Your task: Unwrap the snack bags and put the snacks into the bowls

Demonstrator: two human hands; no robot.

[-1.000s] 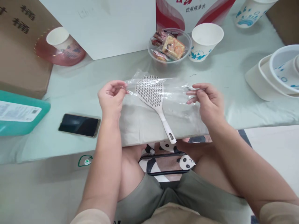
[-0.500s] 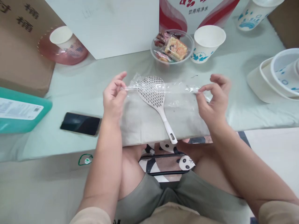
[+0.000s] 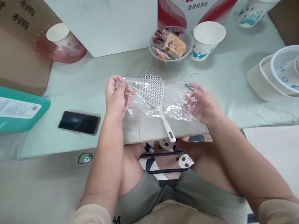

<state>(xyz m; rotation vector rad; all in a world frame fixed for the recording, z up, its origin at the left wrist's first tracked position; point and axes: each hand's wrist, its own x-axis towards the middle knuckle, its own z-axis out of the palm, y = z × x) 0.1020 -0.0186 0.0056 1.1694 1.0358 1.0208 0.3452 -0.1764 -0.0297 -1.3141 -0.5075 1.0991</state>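
A clear plastic bag (image 3: pixel 174 101) is stretched between my two hands over a white slotted skimmer (image 3: pixel 153 90). The skimmer lies on the cloth-covered table, its round head away from me and its handle reaching the front edge. My left hand (image 3: pixel 118 95) pinches the bag's left end, thumb against the fingers. At the right end, my right hand (image 3: pixel 198 101) is closed on the bag, with film over its fingers; that hand is slightly blurred.
A phone (image 3: pixel 79 122) lies left, near a green container (image 3: pixel 23 110). Behind are a snack bowl (image 3: pixel 171 59), a paper cup (image 3: pixel 207 40), and a white box (image 3: pixel 105 28). White tubs (image 3: pixel 261 81) stand right, and a reddish bowl (image 3: pixel 58 56) at the back left.
The bag has spread from a narrow strip into a wider sheet hanging lower over the skimmer. My right hand has moved left and slightly down, its fingers now under the film.
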